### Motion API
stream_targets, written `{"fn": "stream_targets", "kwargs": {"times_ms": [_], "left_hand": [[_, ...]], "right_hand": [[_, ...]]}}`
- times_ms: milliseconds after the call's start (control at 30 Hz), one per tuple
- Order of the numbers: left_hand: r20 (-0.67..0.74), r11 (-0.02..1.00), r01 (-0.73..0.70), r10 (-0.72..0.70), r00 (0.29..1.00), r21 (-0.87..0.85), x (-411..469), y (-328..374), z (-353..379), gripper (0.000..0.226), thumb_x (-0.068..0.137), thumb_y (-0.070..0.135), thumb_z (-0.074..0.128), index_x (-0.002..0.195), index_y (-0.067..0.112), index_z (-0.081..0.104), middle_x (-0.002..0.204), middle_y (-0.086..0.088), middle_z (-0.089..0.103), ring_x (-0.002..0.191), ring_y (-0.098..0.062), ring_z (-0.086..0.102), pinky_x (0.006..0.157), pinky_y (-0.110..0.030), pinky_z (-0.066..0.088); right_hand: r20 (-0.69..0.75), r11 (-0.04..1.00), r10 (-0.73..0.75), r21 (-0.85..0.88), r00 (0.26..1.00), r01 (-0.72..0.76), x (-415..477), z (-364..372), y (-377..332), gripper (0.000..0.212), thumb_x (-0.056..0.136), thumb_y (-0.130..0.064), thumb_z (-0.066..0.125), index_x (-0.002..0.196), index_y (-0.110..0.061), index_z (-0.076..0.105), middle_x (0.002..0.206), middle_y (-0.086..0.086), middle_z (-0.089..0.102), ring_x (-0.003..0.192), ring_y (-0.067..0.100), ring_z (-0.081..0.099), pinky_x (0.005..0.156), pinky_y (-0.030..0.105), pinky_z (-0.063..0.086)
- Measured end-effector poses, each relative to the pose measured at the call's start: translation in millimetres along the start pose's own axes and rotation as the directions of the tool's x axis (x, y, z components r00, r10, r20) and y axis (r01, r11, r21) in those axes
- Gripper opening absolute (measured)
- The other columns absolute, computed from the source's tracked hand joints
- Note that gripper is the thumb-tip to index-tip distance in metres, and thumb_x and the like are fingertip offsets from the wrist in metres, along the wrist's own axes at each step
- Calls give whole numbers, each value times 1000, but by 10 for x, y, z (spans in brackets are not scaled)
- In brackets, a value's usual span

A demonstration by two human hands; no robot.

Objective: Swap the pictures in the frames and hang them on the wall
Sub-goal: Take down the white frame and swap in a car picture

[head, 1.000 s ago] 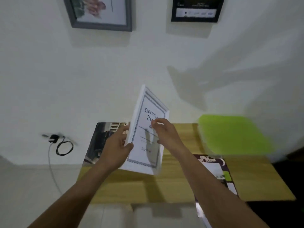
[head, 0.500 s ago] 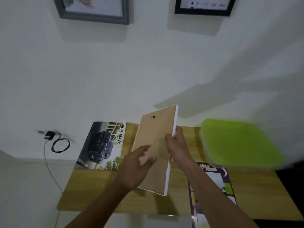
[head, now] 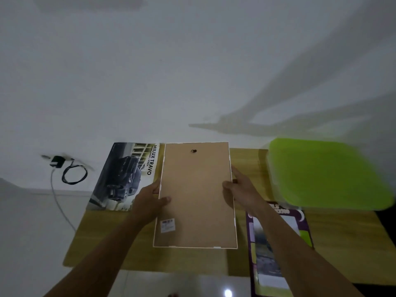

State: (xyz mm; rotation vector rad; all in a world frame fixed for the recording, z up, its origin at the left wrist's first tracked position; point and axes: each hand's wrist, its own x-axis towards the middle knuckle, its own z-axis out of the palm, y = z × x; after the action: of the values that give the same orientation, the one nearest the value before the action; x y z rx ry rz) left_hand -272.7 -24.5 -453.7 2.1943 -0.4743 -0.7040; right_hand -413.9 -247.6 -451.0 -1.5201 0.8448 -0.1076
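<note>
frame (head: pixel 196 196): back side up, over wooden table (head: pixel 137 249), between car poster (head: pixel 123 179) and purple poster (head: pixel 276 243) | left hand (head: pixel 150 200): grips left edge, thumb on backing | right hand (head: pixel 240 191): holds right edge, forefinger straight, grip seemingly light | green lid (head: pixel 325 174) blurred, right

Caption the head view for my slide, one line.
Left hand and right hand hold a frame, back up, at a table, between car poster and purple poster.

The frame (head: pixel 196 196) is held over the table (head: pixel 102 239), between the car poster (head: pixel 123 179) at its left and the lidded box (head: pixel 325 174) at its right; a second poster (head: pixel 263 266) is laid before the box.
</note>
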Motion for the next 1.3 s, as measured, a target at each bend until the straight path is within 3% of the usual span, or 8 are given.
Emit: {"fn": "stream_targets", "kwargs": {"times_ms": [100,267,667,833,933,1033,1100,1300], "left_hand": [[-26,990,-56,60,998,128,215,-194,77,29,82,19,72,106,27,59,76,13,62,77,-15,65,77,-37,55],[-55,980,-82,93,994,183,502,-416,200,36,80,24,73,113,29,59,86,8,67,76,-9,63,68,-24,50],[-14,968,-52,57,998,246,828,-700,428,47,79,28,74,123,25,57,100,-3,56,87,-23,59,77,-29,41],[14,963,-132,132,991,235,742,-807,407,45,79,31,73,119,23,55,103,0,64,93,-20,62,81,-30,48],[94,924,-211,191,977,317,557,-902,423,81,70,63,69,135,23,42,130,1,56,113,-19,54,95,-42,49],[244,872,-236,139,960,429,375,-1053,472,136,56,82,64,153,9,4,161,-8,7,148,-27,7,120,-44,17],[289,858,-253,129,948,447,314,-1127,493,148,48,88,58,151,11,-15,160,-4,-12,147,-20,-14,121,-43,5],[320,860,-277,141,937,429,309,-1163,479,160,37,86,65,148,13,-24,155,4,-24,144,-14,-22,120,-39,-4]], "right_hand": [[-45,985,-47,-171,998,39,200,56,186,47,97,-3,54,137,-28,52,106,-15,66,93,-1,60,83,20,48],[-139,967,-22,-255,990,-14,458,178,444,52,93,-6,62,140,-23,49,113,-6,67,98,12,63,93,32,51],[-240,851,-76,-521,968,-63,720,329,746,24,87,4,59,105,-11,65,93,4,65,86,21,60,55,15,34],[-203,739,-93,-670,975,-69,756,338,812,29,81,-3,58,108,-13,63,104,10,62,99,28,60,65,22,43],[-161,602,-198,-798,967,-10,830,371,700,35,87,-14,58,123,-10,58,125,14,53,118,33,49,92,40,49],[-20,490,-292,-862,956,132,1063,458,589,40,92,-23,58,126,-3,53,139,20,46,131,37,41,105,44,40],[60,454,-302,-869,951,199,1250,535,538,35,94,-29,56,120,-7,53,144,19,42,136,36,36,105,48,38],[42,424,-345,-884,938,195,1633,771,540,23,94,-39,48,103,-19,57,128,8,52,131,29,37,107,57,29]]}}
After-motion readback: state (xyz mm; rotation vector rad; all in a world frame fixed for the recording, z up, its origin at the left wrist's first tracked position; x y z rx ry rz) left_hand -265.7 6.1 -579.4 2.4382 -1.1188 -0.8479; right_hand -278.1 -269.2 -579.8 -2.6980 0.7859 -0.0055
